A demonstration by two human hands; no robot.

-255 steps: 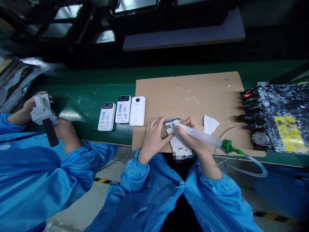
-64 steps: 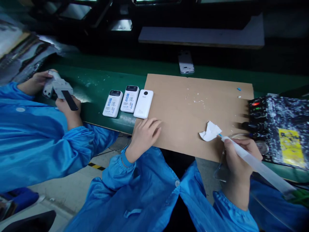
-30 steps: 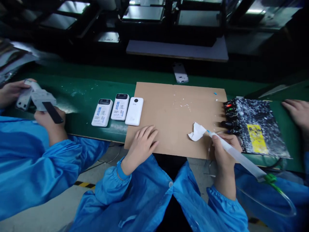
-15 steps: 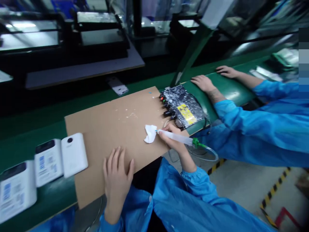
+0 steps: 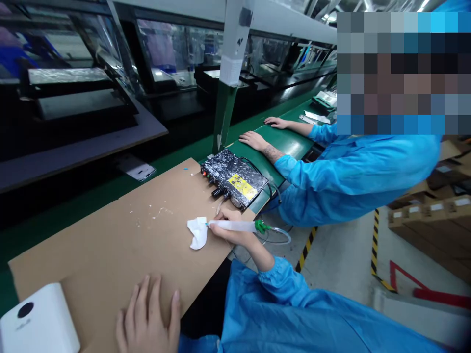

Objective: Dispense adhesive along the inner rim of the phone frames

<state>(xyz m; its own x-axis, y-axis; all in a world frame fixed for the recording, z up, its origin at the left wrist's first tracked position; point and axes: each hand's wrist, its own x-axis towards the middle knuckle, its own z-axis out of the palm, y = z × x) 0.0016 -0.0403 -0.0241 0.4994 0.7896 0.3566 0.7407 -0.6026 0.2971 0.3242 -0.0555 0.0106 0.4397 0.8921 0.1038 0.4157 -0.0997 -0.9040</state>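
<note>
My right hand is closed around a glue dispensing syringe with a green cap and a clear hose at its back end. Its blue tip touches or nearly touches a crumpled white tissue on the brown cardboard sheet; I cannot tell which. Flat on the cardboard near its front edge rests my left hand, fingers spread and holding nothing. At the lower left lies a white device with a dark round spot, partly out of view.
A paint-spattered black control box with knobs stands at the cardboard's right end. Beyond it a co-worker's hands rest on the green bench. A green and white post rises behind. White flat piece lies at the back.
The view has swung right and up, showing more of the co-worker and the boxes on the floor. Both my hands keep their places; the syringe stays by the tissue.
</note>
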